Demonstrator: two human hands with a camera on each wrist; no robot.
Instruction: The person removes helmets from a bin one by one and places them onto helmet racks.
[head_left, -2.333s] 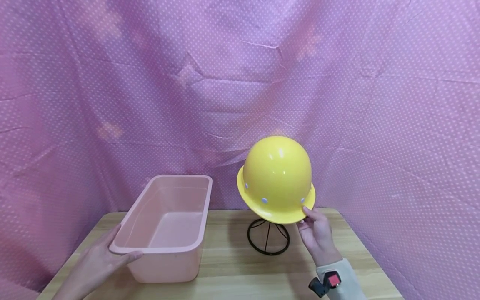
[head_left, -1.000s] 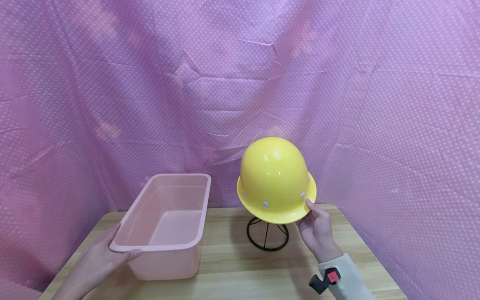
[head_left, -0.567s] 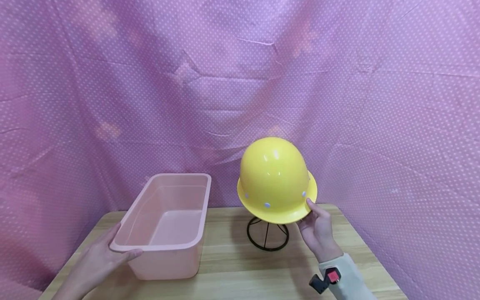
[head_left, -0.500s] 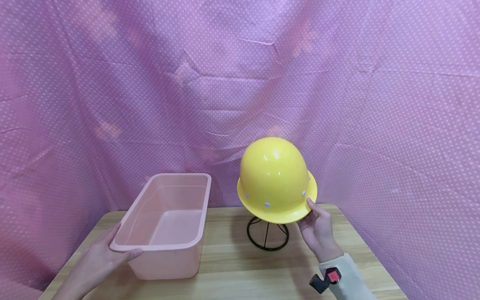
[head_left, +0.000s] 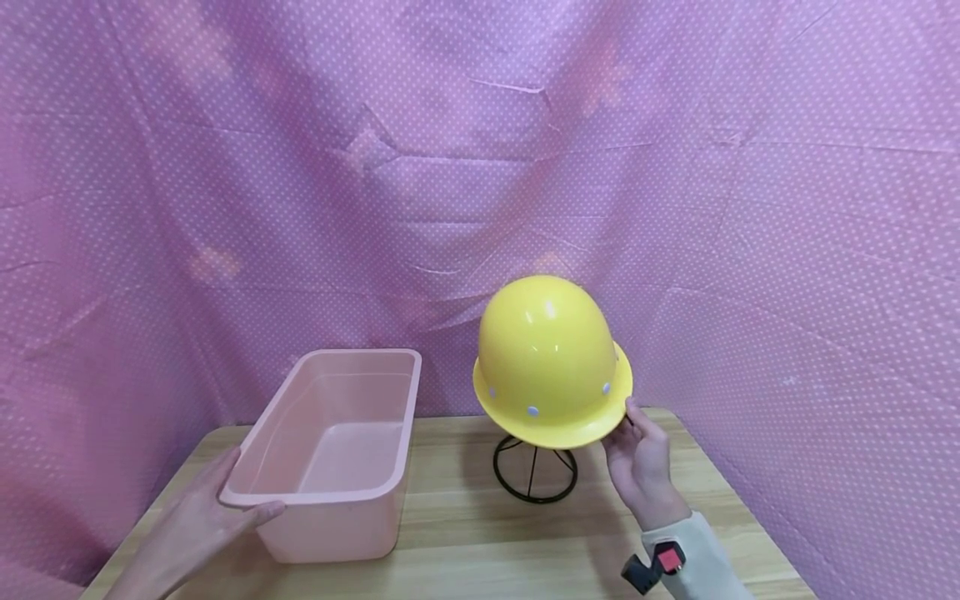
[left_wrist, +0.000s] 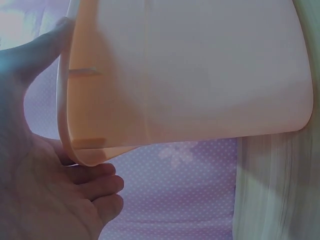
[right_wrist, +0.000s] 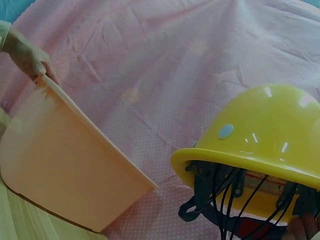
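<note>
head view: right hand (head_left: 643, 468) touches the yellow helmet (head_left: 550, 360) brim with relaxed fingers, steadying it on the wire stand (head_left: 534, 475); left hand (head_left: 197, 521) pinches the pink tub (head_left: 330, 454) near rim, bracing it.

over the sequence the helmet (head_left: 551, 360) has turned slightly on the stand (head_left: 534, 477); the rivets on its brim sit further right than at the start. the right hand (head_left: 642, 467) has released its grip on the brim: its fingers are now straighter, with only the fingertips (head_left: 628, 410) at the brim edge.
</note>
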